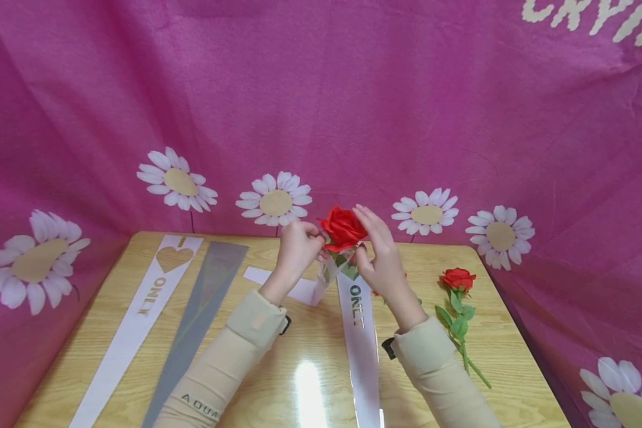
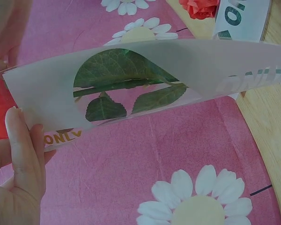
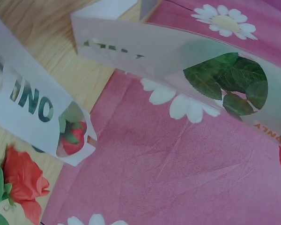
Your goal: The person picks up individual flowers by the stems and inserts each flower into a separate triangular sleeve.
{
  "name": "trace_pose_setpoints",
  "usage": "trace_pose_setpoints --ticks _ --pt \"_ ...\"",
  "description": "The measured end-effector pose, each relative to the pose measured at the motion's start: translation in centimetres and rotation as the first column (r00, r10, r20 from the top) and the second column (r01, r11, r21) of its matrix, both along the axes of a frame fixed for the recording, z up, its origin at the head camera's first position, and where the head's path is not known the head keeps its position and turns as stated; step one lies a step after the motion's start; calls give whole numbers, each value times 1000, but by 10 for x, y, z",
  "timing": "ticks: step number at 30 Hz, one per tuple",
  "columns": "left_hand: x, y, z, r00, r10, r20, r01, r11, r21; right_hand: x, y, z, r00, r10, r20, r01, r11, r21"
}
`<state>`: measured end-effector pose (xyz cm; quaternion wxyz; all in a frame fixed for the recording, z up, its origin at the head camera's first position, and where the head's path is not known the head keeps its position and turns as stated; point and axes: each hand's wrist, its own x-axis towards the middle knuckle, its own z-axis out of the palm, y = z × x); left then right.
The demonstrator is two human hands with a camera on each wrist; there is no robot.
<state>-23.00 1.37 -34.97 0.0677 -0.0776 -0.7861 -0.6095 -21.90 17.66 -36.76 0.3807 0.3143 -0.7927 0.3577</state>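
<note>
A red artificial rose stands upright between the two hands, its leafy stem inside a white flower sleeve with a clear heart window and "ONLY" lettering. My left hand pinches the sleeve's upper edge just below the bloom, at its left side. On the other side, my right hand has its fingers extended along the petals, with the thumb lower, near the sleeve's top. In the left wrist view, green leaves show through the window. The right wrist view has the sleeve running up toward the bloom, without that hand.
A second "ONLY" sleeve lies on the wooden table with a red flower inside. To the right is a loose rose. Left lie a flat white sleeve and a grey translucent one. A pink curtain hangs behind.
</note>
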Motion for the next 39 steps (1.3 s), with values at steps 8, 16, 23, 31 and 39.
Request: trace_pose_setpoints --ticks 8,16,23,31,39 --pt "0 0 0 1000 7 -17 -8 999 -40 6 -7 -4 992 61 -113 -43 988 150" --pt "2 2 -2 998 3 -59 -7 998 -68 8 -7 -8 990 60 -129 -42 989 139" --pt "3 3 2 995 18 -96 -29 993 -112 9 -6 -9 988 67 -137 -49 990 130" --pt "6 3 9 996 19 -85 -26 996 -84 10 -6 -12 987 67 -146 -50 992 117" --pt "9 2 12 996 -7 -88 5 1000 -26 10 -8 -19 989 73 -131 -58 991 118"
